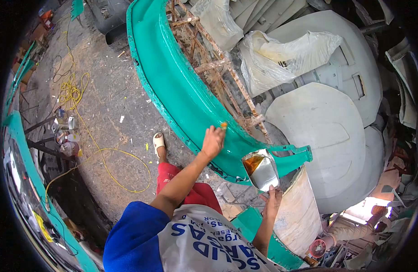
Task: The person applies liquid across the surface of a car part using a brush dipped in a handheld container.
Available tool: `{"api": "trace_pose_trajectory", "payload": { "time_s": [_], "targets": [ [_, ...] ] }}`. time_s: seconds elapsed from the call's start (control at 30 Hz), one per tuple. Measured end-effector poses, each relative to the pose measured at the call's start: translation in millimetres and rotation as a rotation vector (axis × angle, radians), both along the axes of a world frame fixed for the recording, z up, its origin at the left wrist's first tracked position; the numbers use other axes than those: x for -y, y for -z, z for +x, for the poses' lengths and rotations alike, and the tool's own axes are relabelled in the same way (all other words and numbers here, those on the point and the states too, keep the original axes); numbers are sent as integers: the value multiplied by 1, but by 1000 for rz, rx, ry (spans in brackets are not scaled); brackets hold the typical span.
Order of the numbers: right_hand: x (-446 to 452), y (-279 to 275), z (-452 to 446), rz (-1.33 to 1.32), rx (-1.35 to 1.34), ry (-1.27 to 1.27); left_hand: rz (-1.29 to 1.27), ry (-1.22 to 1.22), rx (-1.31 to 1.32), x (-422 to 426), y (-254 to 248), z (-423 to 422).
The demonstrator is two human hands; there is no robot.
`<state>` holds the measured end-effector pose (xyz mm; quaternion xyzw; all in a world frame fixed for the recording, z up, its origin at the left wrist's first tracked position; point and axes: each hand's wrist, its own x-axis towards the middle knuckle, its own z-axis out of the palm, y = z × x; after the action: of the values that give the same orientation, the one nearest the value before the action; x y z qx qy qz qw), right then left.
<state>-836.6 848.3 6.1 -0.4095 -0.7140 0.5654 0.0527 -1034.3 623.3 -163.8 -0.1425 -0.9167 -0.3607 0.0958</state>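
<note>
My left hand [213,141] is closed around a small brush [224,125], of which only an orange-yellow end shows past the fingers; the rest is hidden. It is over the glossy teal surface of a long curved mould [191,95]. In my right hand [273,199], a cut-open metal tin [265,174] is gripped by its near edge. The tin is tilted, and amber liquid [253,163] shows inside. It is held over the mould's near right end.
A rusty metal frame [212,65] runs along the mould's far side. Large pale grey panels [317,140] and plastic-wrapped pieces [286,56] are stacked at right. A yellow cable [110,174] winds across the floor at left, near several cans [64,124].
</note>
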Motion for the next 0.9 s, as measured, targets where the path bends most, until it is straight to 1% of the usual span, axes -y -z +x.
{"api": "trace_pose_trajectory", "payload": {
  "time_s": [0.03,0.1,0.13,0.23,0.3,0.37,0.43,0.47,0.5,0.57,0.6,0.67,0.73,0.77,0.83,0.87,0.9],
  "targets": [
    [2,-1,-1,-3,-1,-4,-3,-4,-1,0,-9,2],
    [5,-6,-4,-25,7,-11,226,87,72,2,-23,3],
    [6,-8,-5,-28,8,-20,214,87,131,6,-8,-4],
    [8,-6,-8,-19,2,-26,245,47,97,40,29,-39],
    [3,-2,-8,-35,5,-17,248,31,52,71,36,-67],
    [-1,0,-7,-36,17,-26,256,27,9,90,36,-74],
    [-2,0,-8,-34,23,-26,205,-202,30,101,24,-74],
    [-2,-1,-8,-41,12,-20,243,-263,0,101,19,-71],
    [-2,-2,-9,-50,0,-13,242,-263,0,97,18,-66],
    [-2,-2,-9,-44,15,-9,356,-618,-44,81,15,-53],
    [-3,-3,-9,-37,29,-7,360,-521,-205,69,35,-47],
    [-2,-4,-10,-46,16,-10,364,-426,-170,40,37,-27],
    [-1,-3,-18,-57,-8,-24,342,-306,41,23,24,-3],
    [-1,-3,-20,-60,1,-31,342,-308,39,20,17,5],
    [3,-4,-26,-66,3,-33,317,-168,191,21,3,8],
    [8,-7,-32,-68,-19,-39,390,-157,207,29,-2,-2],
    [13,-9,-36,-70,-40,-44,388,-153,209,35,14,-17]
  ]
}}
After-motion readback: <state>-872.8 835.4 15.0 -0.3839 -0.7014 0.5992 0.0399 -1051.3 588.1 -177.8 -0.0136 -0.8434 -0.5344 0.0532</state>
